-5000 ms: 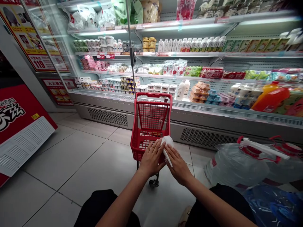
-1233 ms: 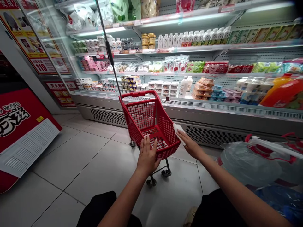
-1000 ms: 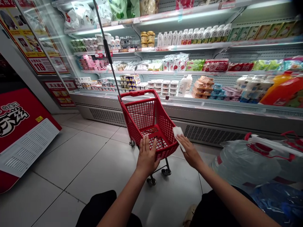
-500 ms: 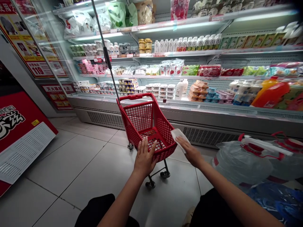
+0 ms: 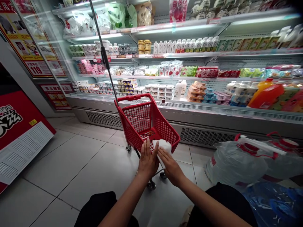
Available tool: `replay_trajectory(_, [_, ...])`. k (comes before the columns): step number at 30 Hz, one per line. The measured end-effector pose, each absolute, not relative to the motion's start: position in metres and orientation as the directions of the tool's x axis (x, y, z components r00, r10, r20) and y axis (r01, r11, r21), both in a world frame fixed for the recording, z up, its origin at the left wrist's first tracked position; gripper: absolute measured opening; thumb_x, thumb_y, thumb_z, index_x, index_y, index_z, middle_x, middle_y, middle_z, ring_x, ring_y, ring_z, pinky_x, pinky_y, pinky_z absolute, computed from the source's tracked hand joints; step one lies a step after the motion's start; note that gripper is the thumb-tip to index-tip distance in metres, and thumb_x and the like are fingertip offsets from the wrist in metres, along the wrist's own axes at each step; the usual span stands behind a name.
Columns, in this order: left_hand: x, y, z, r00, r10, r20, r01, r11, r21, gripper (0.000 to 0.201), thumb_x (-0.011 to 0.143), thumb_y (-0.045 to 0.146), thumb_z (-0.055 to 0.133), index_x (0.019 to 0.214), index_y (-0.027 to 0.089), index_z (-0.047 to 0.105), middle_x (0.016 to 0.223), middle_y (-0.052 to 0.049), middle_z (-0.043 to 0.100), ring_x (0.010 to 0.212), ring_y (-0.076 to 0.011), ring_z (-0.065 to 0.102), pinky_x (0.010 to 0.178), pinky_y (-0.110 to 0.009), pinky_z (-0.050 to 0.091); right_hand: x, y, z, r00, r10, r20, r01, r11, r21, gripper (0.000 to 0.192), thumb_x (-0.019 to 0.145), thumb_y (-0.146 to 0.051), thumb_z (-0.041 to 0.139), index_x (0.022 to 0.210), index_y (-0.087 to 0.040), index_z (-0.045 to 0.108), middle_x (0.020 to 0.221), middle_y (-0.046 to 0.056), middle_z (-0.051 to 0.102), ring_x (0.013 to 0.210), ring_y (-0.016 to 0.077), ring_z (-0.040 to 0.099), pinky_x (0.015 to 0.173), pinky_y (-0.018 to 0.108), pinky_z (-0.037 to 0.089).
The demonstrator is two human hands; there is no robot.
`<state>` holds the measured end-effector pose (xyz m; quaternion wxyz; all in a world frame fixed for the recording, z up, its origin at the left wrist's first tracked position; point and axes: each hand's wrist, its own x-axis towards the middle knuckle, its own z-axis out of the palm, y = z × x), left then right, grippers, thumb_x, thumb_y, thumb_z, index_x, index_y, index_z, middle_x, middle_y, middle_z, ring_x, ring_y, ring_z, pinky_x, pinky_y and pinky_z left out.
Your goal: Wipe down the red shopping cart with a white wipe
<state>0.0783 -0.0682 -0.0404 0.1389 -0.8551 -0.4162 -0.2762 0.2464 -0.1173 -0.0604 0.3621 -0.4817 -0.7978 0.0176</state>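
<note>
Reaching forward with both arms, the left hand (image 5: 148, 159) is lying flat on the cart (image 5: 151, 124) while the right hand (image 5: 170, 165) is pressing a cloth (image 5: 162, 146) onto its rim.

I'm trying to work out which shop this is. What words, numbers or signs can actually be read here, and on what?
"119": on the red and yellow poster at upper left.
Large white characters on the red cabinet: cut off, not readable.
Red sign below the poster: too blurred.
Shelf price tags and product labels: too small.
Red cart: no text visible.
</note>
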Motion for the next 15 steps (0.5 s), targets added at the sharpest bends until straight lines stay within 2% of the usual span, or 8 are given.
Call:
replay_trajectory(2, [0.074,-0.062,-0.036,0.533,0.621,0.575,0.767,-0.641,-0.018,0.092,0.092,0.036,0.064,0.167,0.022,0.012,0.173,-0.017,0.012,0.157,-0.0386,0.020,0.125,-0.055,0.021,0.243,-0.119,-0.060,-0.278,0.782,0.558,0.750,0.539,-0.383,0.106,0.065,0.003,0.037,0.166,-0.026,0.020,0.167,0.004,0.036,0.156,0.0237,0.027,0.125,0.054,0.035])
replay_trajectory(5, [0.057,-0.044,-0.023,0.651,0.572,0.499,0.677,-0.735,-0.040,0.094,0.090,0.047,0.066,0.166,0.023,0.017,0.170,-0.012,0.026,0.156,-0.0324,0.026,0.128,-0.051,0.019,0.251,-0.119,-0.056,-0.308,0.784,0.539,0.727,0.559,-0.398,0.106,0.060,0.002,0.038,0.162,-0.027,0.033,0.159,0.003,0.047,0.153,0.0216,0.034,0.125,0.051,0.035])
replay_trajectory(8, [0.040,-0.027,-0.010,0.673,0.558,0.486,0.664,-0.745,-0.065,0.091,0.087,0.054,0.069,0.164,0.030,0.027,0.170,-0.003,0.029,0.157,-0.0328,0.020,0.129,-0.053,0.013,0.271,-0.117,-0.052,-0.358,0.765,0.536,0.700,0.599,-0.389,0.103,0.060,0.002,0.038,0.159,-0.027,0.038,0.156,0.002,0.051,0.151,0.0197,0.037,0.125,0.050,0.036])
replay_trajectory(11, [0.038,-0.021,-0.005,0.698,0.538,0.472,0.643,-0.761,-0.084,0.087,0.091,0.052,0.065,0.165,0.029,0.024,0.170,-0.002,0.029,0.157,-0.0283,0.023,0.130,-0.048,0.014,0.294,-0.114,-0.050,-0.362,0.755,0.547,0.705,0.605,-0.369,0.101,0.063,0.003,0.037,0.159,-0.027,0.038,0.156,0.002,0.051,0.151,0.0189,0.037,0.125,0.050,0.036])
replay_trajectory(15, [0.054,-0.028,-0.008,0.714,0.525,0.464,0.623,-0.778,-0.078,0.087,0.093,0.049,0.061,0.166,0.029,0.018,0.173,-0.003,0.019,0.158,-0.0271,0.021,0.128,-0.045,0.016,0.316,-0.113,-0.056,-0.282,0.779,0.560,0.787,0.522,-0.330,0.092,0.075,0.001,0.036,0.161,-0.030,0.034,0.160,0.001,0.047,0.152,0.0203,0.035,0.126,0.053,0.032])
